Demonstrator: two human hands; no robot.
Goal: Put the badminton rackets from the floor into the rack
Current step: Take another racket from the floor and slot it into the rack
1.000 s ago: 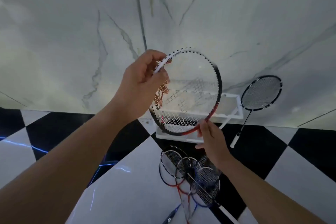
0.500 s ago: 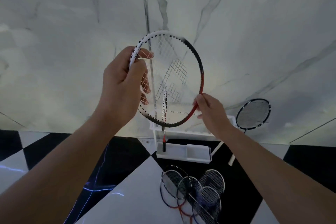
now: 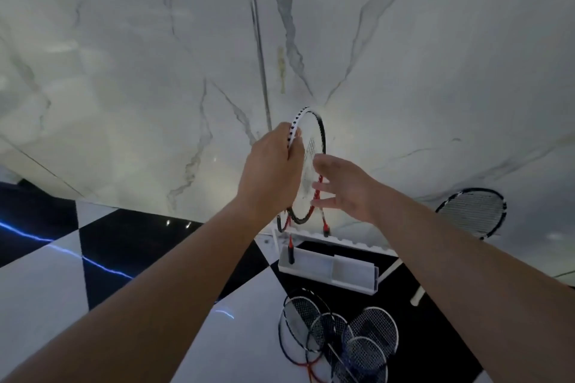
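Wall: a pale marble wall (image 3: pixel 124 71) with grey veins fills the upper part of the view; a thin dark seam runs down it near the middle.
Floor: a black-and-white checkered floor (image 3: pixel 56 289) with glossy tiles meets the wall's lower edge; blue streaks of light reflect on its left side.
Rack: a white racket rack (image 3: pixel 329 267) stands on the floor against the wall's foot, with a notched top rail and a low tray-like base.
Pile on the floor: four badminton rackets (image 3: pixel 339 336) lie overlapping on the floor just in front of the rack, heads toward it, frames dark, one with red near the throat.
Leaning racket: a black-framed racket (image 3: pixel 473 211) leans against the wall to the right of the rack, its white handle end resting on the floor.
Held racket: a red, black and white racket (image 3: pixel 311 146) stands upright over the rack's left end, head up and seen nearly edge-on, its shaft passing the top rail and its dark handle reaching into the base.
Left hand: the left hand (image 3: pixel 270 165) is closed around the white upper-left rim of the held racket's head.
Right hand: the right hand (image 3: pixel 345 186) is open with fingers spread, just to the right of the racket head; fingertips lie close to the red lower rim, and whether they touch it is unclear.
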